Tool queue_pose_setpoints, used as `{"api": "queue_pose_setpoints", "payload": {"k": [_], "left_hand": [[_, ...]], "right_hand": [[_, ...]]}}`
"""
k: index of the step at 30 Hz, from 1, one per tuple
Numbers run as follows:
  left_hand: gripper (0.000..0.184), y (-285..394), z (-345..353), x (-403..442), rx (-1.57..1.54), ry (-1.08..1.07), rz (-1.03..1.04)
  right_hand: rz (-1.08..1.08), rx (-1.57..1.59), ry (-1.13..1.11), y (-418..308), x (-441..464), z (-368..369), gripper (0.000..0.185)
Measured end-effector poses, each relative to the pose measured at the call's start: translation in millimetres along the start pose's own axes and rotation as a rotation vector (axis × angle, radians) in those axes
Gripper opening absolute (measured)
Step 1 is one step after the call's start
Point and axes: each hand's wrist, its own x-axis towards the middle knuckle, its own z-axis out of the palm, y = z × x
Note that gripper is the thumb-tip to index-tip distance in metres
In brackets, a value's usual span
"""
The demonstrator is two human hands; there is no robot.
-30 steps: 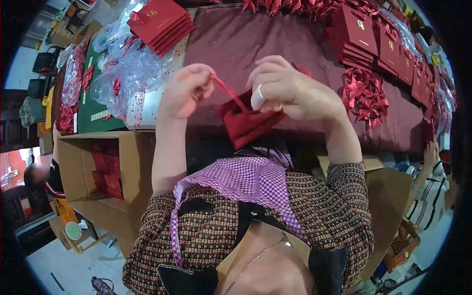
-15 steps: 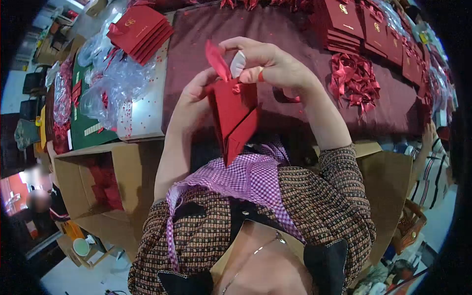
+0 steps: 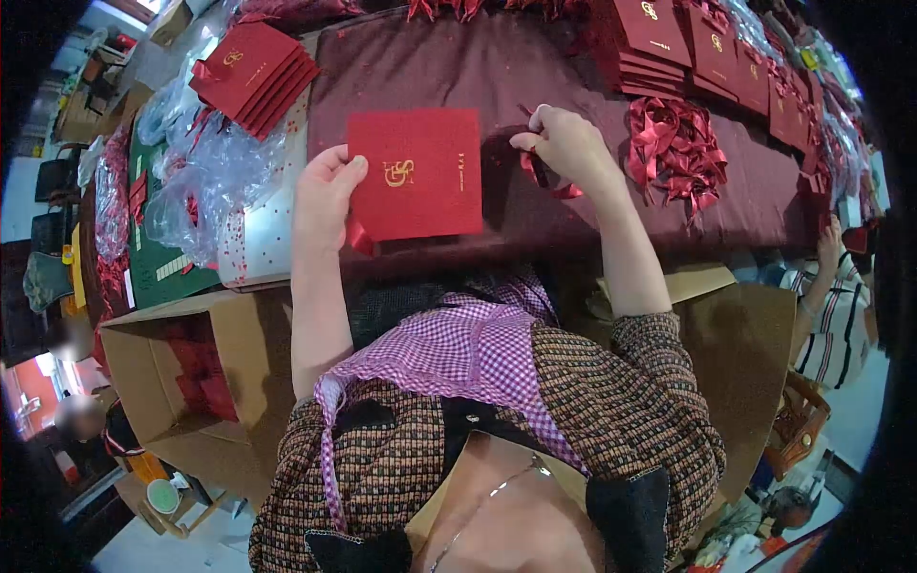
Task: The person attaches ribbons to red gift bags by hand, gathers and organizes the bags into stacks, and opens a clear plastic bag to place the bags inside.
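A flat red square bag with gold lettering (image 3: 430,174) faces up over the dark red cloth. My left hand (image 3: 330,191) grips its left edge between thumb and fingers, and a short piece of red ribbon (image 3: 359,237) hangs just below that hand. To the right of the bag, apart from it, my right hand (image 3: 567,148) is closed by a dark tool with a red ribbon loop (image 3: 565,191); its fingertips pinch something thin that I cannot make out. A pile of shiny red ribbons (image 3: 676,158) lies right of my right hand.
Stacked red bags sit at the back left (image 3: 256,78) and back right (image 3: 654,40). Clear plastic wrapping (image 3: 215,172) lies on the left. An open cardboard box (image 3: 229,353) with red items stands below the table's left part. A person in a striped top (image 3: 833,325) is at the far right.
The bag, folded and tilted between both hands before, now lies flat and face up in my left hand. My right hand has left it and moved right. The view has shifted slightly.
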Motion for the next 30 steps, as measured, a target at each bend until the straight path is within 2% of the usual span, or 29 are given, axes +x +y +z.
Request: {"api": "queue_pose_setpoints", "payload": {"k": [2,3,4,6,8,10,11,13,14,16,17,19,21,24,25,27,30], "left_hand": [[0.021,1.3,7.3,-1.9,0.056,0.009,0.016],[0.021,1.6,8.5,-2.3,0.077,0.016,0.016],[0.021,2.4,9.1,-2.2,0.099,0.026,0.019],[0.02,6.5,11.2,-4.2,0.102,0.077,0.032],[0.019,5.1,6.5,-2.7,0.31,0.09,-0.005],[0.017,6.6,11.6,-5.5,0.323,0.119,0.04],[0.016,7.8,12.2,-6.4,0.327,0.112,0.082],[0.016,10.0,18.6,-8.4,0.333,0.1,0.126],[0.017,11.3,24.2,-10.6,0.226,0.108,0.142],[0.022,14.5,27.2,-14.9,0.126,0.104,0.162],[0.022,14.2,26.0,-15.0,0.13,0.102,0.162],[0.022,12.4,23.6,-14.8,0.105,0.095,0.151],[0.022,16.1,25.4,-18.6,0.096,0.099,0.143],[0.023,18.2,26.0,-20.7,0.097,0.103,0.139],[0.022,18.4,25.6,-21.1,0.11,0.101,0.142],[0.023,21.7,29.0,-23.8,0.123,0.106,0.154],[0.024,25.5,36.6,-26.4,0.154,0.108,0.181]], "right_hand": [[-0.169,-0.004,0.237,8.1,2.9,19.8,0.026],[-0.179,-0.006,0.248,8.4,4.1,22.6,0.021],[-0.197,0.003,0.248,7.5,5.6,23.6,0.021],[-0.075,0.31,0.21,-2.6,4.7,17.7,0.016],[-0.153,0.418,0.273,-11.6,3.8,15.1,0.013],[-0.216,0.684,0.229,-27.2,1.4,4.3,0.012],[-0.198,0.938,0.124,-33.6,2.1,7.5,0.014],[-0.322,0.997,0.128,-51.1,-2.6,7.7,0.016],[-0.468,0.973,0.123,-56.4,-0.7,12.6,0.021],[-0.403,0.943,0.042,-79.0,-12.1,2.3,0.021],[-0.484,1.009,0.084,-85.9,-5.9,12.8,0.019],[-0.409,0.908,0.064,-93.5,-9.8,15.5,0.016],[-0.407,0.946,0.074,-105.0,-10.6,18.8,0.014],[-0.522,0.892,0.307,-112.8,-6.0,28.8,0.012],[-0.522,0.894,0.307,-112.8,-2.7,30.8,0.012],[-0.665,0.691,0.487,-112.6,1.3,33.1,0.012],[-0.674,0.692,0.524,-115.5,1.7,34.1,0.012]]}}
